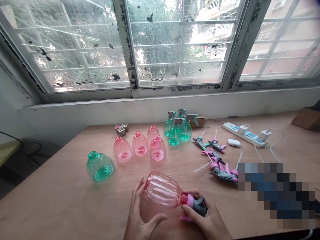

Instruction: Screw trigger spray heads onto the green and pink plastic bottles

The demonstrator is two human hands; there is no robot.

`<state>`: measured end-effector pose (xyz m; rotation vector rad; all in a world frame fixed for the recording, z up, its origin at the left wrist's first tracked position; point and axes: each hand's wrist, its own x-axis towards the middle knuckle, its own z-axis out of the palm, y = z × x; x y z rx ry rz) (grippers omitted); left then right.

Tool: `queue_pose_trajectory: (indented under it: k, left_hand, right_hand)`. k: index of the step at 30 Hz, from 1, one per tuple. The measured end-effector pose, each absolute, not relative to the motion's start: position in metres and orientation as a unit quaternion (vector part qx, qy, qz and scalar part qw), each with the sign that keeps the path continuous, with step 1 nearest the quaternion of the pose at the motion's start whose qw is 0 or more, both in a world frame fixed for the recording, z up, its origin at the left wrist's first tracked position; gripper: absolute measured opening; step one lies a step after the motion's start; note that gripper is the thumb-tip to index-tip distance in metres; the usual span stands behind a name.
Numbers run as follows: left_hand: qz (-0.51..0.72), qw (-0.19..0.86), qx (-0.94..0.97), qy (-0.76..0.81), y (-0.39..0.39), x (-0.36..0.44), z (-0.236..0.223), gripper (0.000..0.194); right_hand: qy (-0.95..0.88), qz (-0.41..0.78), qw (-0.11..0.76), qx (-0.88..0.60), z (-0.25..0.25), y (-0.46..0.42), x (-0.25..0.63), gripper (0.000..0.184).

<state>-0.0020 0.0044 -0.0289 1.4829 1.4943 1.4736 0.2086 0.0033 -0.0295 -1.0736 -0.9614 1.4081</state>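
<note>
A pink clear spray bottle [163, 190] lies on its side in the air above the near part of the table, its base to the left. My right hand [201, 213] is closed around its grey and pink spray head [197, 204], which sits on the bottle's neck. By the base is my left hand [143, 213], thumb and fingers spread apart; whether its fingertips touch the bottle I cannot tell. Beyond it stand several pink bottles without heads [140, 145] and one green bottle without a head [100, 166]. Loose spray heads [220, 166] with thin tubes lie to the right.
Several green spray bottles with heads [174, 133] stand near the wall, beside a small brown basket [198, 121]. Small square pots [121, 129] are at the back left. A power strip [245, 135] and a white earbud case [234, 143] lie right. A blurred-out patch [277, 195] covers the near right.
</note>
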Motion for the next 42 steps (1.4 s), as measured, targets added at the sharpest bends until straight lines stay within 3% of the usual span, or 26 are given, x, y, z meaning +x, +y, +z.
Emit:
queue_pose_trajectory:
  k: [2, 7, 16, 21, 30, 36, 42]
  left_hand:
    - [0.542, 0.306, 0.549, 0.558, 0.004, -0.004, -0.031, 0.080]
    - [0.528, 0.314, 0.537, 0.578, 0.005, -0.006, -0.029, 0.061]
    - [0.512, 0.325, 0.550, 0.574, 0.005, -0.009, -0.027, 0.077]
    - [0.528, 0.340, 0.538, 0.562, 0.006, -0.015, -0.036, 0.060]
    - [0.495, 0.322, 0.585, 0.556, 0.004, -0.016, -0.034, 0.080]
    - [0.504, 0.326, 0.566, 0.565, 0.007, -0.016, -0.038, 0.061]
    - [0.505, 0.297, 0.594, 0.552, 0.006, -0.013, -0.030, 0.063]
  right_hand:
    - [-0.417, 0.589, 0.531, -0.444, -0.027, 0.002, 0.208, 0.041]
    - [-0.432, 0.584, 0.520, -0.450, -0.024, 0.002, 0.207, 0.041]
    - [-0.430, 0.588, 0.514, -0.452, -0.027, 0.003, 0.209, 0.043]
    - [-0.446, 0.595, 0.499, -0.444, -0.026, 0.004, 0.210, 0.040]
    - [-0.416, 0.591, 0.521, -0.455, -0.027, 0.003, 0.210, 0.043]
    - [-0.423, 0.596, 0.520, -0.442, -0.026, 0.003, 0.210, 0.040]
    - [-0.402, 0.601, 0.523, -0.452, -0.029, 0.005, 0.212, 0.043]
